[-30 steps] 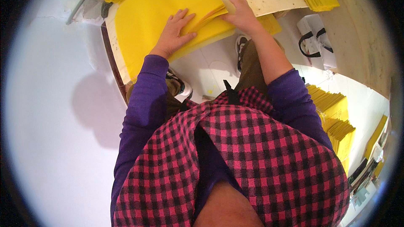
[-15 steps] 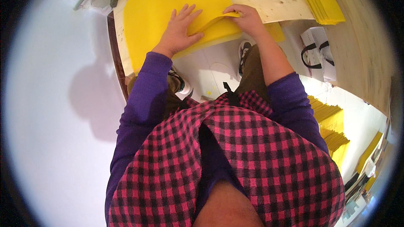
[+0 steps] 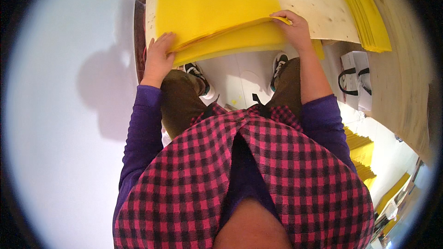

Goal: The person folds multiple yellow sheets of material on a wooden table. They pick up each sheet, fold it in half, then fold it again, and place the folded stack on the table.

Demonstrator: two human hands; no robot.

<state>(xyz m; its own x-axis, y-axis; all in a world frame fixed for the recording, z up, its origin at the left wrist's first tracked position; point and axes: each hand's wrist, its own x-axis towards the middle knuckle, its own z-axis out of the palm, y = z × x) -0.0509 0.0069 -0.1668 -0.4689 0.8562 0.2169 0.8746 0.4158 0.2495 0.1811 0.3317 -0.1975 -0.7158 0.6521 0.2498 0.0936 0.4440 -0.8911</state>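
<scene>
A thick stack of large yellow sheets (image 3: 217,9) lies on a pale wooden board (image 3: 318,4) in front of me. My left hand (image 3: 159,57) grips the stack's near left corner, fingers curled over its edge. My right hand (image 3: 293,29) pinches the near right edge, where the upper sheets are lifted slightly off the lower ones. Both forearms wear purple sleeves.
A second pile of yellow sheets (image 3: 364,13) lies on the board's right side. A white bag with black handles (image 3: 355,75) stands on the floor at right. More yellow stacks (image 3: 362,156) sit on the floor lower right. My shoes (image 3: 198,75) stand under the board's edge.
Both hands have slid back from on top of the sheets to the stack's near edge. The left hand went to the left corner, and the right now lifts the upper sheets.
</scene>
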